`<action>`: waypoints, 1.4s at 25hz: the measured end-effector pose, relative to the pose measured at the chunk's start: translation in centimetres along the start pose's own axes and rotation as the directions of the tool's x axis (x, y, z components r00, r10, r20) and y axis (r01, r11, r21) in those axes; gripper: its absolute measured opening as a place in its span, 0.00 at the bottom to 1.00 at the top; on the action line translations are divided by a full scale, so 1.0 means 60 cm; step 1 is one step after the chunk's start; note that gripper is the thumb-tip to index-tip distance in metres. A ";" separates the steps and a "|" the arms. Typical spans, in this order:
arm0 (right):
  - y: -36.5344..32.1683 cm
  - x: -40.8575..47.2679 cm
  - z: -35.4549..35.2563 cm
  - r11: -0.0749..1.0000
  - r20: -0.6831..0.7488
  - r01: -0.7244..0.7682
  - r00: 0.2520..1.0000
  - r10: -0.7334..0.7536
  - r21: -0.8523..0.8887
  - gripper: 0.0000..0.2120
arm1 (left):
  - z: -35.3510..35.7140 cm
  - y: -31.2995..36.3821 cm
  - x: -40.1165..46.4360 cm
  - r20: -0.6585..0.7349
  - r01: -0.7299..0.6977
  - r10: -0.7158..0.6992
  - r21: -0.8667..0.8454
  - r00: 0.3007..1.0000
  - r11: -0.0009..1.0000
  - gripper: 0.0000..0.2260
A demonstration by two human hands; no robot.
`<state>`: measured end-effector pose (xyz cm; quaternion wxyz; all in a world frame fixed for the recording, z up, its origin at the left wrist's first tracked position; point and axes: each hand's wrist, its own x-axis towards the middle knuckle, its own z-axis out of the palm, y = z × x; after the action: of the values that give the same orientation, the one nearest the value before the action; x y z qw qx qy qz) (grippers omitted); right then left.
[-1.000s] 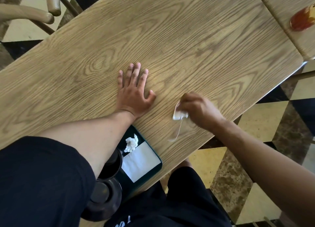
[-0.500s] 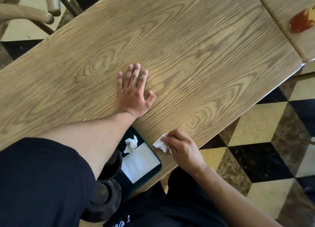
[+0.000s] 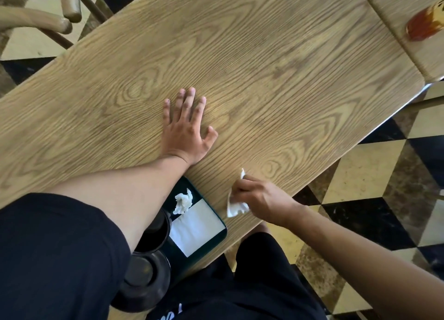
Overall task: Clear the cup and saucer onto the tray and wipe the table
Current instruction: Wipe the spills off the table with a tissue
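My left hand (image 3: 186, 132) lies flat, fingers spread, on the wooden table (image 3: 240, 55). My right hand (image 3: 262, 199) grips a crumpled white tissue (image 3: 236, 205) and holds it against the table near the front edge. Just left of it sits a dark green tray (image 3: 217, 220) at the table's near edge, partly under my left forearm. The tray holds a flat white napkin (image 3: 195, 226), a crumpled white tissue ball (image 3: 183, 200), a black cup (image 3: 153, 230) and a black saucer (image 3: 146, 283), both partly hidden by my arm.
A second wooden table (image 3: 408, 4) adjoins at the top right, with a red-orange object (image 3: 425, 26) on it. A wooden chair (image 3: 36, 19) stands at the top left. A checkered tile floor (image 3: 372, 187) lies to the right of the table edge.
My right hand swept the tissue from the table's middle right back toward the front edge beside the tray, then shifted slightly right. My left hand stayed flat in place.
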<state>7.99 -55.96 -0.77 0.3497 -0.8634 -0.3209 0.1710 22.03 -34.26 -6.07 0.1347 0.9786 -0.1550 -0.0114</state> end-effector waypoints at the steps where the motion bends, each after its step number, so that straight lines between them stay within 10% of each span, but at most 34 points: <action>1: 0.017 -0.018 -0.014 1.000 0.024 -0.007 1.000 0.008 -0.022 0.19 | 0.001 0.000 0.000 -0.005 0.000 0.000 0.004 1.000 1.000 0.32; 4: 0.076 -0.030 -0.069 0.974 -0.196 -0.214 0.961 0.197 -0.068 0.14 | 0.004 0.002 0.001 -0.002 0.018 -0.018 -0.007 1.000 1.000 0.33; 10: 0.094 0.063 -0.068 0.688 -0.675 -0.679 0.384 0.631 0.256 0.08 | 0.006 0.000 0.001 -0.029 -0.004 0.005 0.031 1.000 1.000 0.33; 15: -0.017 -0.002 0.026 0.986 -0.240 -0.164 0.956 0.167 0.032 0.12 | 0.002 -0.001 0.002 0.005 0.003 -0.003 0.012 1.000 1.000 0.32; 18: 0.023 -0.046 -0.013 0.994 -0.129 -0.101 0.987 0.096 -0.029 0.15 | 0.001 0.002 0.000 0.002 0.004 -0.004 0.003 1.000 1.000 0.32; 20: 0.069 -0.041 -0.060 0.918 -0.380 -0.395 0.851 0.364 -0.006 0.11 | 0.001 0.005 0.002 -0.002 0.017 -0.017 -0.006 1.000 1.000 0.33; 22: 0.104 -0.016 -0.105 0.679 -0.579 -0.694 0.460 0.674 0.239 0.09 | 0.001 0.004 0.002 -0.029 0.011 -0.011 0.000 1.000 1.000 0.33; 24: 0.115 0.017 -0.118 0.473 -0.497 -0.642 0.161 0.853 0.604 0.09 | 0.002 0.003 0.001 -0.040 -0.003 0.004 0.021 0.999 1.000 0.33; 25: 0.113 0.033 -0.114 0.392 -0.378 -0.483 0.132 0.917 0.783 0.10 | 0.003 0.002 0.001 -0.039 -0.006 0.007 0.023 0.999 1.000 0.32; 31: 0.030 0.060 -0.058 0.017 -0.016 0.004 0.567 0.824 1.000 0.10 | 0.003 0.002 0.001 -0.047 -0.002 0.002 0.005 0.999 1.000 0.32; 33: 0.025 0.051 -0.042 0.116 -0.018 -0.134 0.574 0.819 0.984 0.10 | 0.001 0.003 0.002 -0.026 0.012 -0.013 -0.017 1.000 1.000 0.33; 35: 0.032 0.039 -0.036 0.497 -0.242 -0.394 0.541 0.805 0.773 0.12 | 0.001 0.004 0.002 -0.013 0.025 -0.025 -0.024 1.000 0.999 0.34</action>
<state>11.66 -56.47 -0.81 0.6098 -0.7517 0.2238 0.1140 22.04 -34.55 -6.05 0.1473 0.9788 -0.1417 -0.0082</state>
